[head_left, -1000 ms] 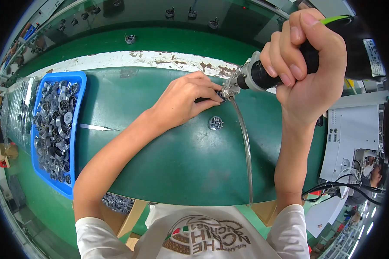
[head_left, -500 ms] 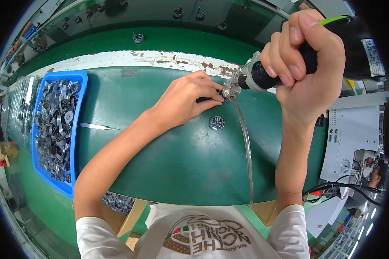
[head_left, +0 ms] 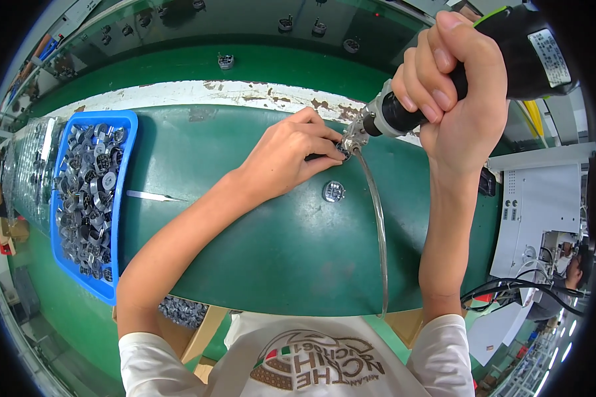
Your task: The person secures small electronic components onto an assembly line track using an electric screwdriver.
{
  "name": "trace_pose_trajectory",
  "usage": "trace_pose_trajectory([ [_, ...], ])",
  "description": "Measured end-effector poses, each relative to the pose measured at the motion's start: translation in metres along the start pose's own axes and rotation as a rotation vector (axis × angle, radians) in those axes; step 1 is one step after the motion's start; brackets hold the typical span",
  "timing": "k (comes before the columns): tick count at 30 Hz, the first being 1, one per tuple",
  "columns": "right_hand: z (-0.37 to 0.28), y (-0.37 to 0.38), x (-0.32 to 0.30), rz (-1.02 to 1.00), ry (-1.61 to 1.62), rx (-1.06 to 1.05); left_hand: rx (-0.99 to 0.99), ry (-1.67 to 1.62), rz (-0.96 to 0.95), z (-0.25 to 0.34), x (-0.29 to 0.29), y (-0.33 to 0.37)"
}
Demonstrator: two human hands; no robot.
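My right hand [head_left: 470, 99] is wrapped round a black electric screwdriver [head_left: 520, 49] with a green strip, tilted so its metal head [head_left: 355, 135] points down and left. From that head a clear hose [head_left: 377, 221] runs toward the table's near edge. My left hand [head_left: 286, 157] pinches a small dark round part [head_left: 342, 153] against the table, right under the screwdriver's head; fingers and head cover most of it. Just nearer to me, apart from both hands, a similar round grey part [head_left: 334, 191] rests with its metal inside facing up.
At left stands a blue tray [head_left: 132, 135] heaped with round grey parts, and tweezers [head_left: 153, 196] lie beside it. Beyond the chipped white ledge [head_left: 258, 92], several parts sit on a green and dark strip. A white machine [head_left: 533, 212] and black cables [head_left: 510, 284] are at right.
The screwdriver's body and my right hand have shifted slightly left, while its head stays over the part. My left hand keeps its pinch. Parts beyond the ledge appear slightly farther right.
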State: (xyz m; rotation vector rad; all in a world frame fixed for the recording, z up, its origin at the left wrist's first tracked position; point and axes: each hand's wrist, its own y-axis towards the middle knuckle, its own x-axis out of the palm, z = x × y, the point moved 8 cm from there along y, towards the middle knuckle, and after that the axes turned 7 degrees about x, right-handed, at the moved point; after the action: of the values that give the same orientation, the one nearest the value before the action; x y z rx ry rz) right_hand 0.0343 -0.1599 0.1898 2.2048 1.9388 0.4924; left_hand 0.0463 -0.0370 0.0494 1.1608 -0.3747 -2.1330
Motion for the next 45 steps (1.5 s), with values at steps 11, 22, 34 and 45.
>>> trace_pose_trajectory([
  [11, -0.071, -0.024, -0.015, -0.016, -0.008, -0.205, 0.100, 0.215, 0.141, 0.004, -0.006, -0.001],
  [22, -0.019, -0.006, -0.011, -0.056, 0.073, -0.081, 0.102, 0.231, 0.156, 0.002, -0.007, -0.003],
  [34, -0.010, -0.007, -0.001, -0.086, 0.042, -0.023, 0.101, 0.229, 0.148, 0.001, -0.006, -0.003],
  [45, -0.006, -0.006, 0.002, -0.068, -0.015, -0.018, 0.078, 0.208, 0.143, -0.001, -0.006, -0.003],
])
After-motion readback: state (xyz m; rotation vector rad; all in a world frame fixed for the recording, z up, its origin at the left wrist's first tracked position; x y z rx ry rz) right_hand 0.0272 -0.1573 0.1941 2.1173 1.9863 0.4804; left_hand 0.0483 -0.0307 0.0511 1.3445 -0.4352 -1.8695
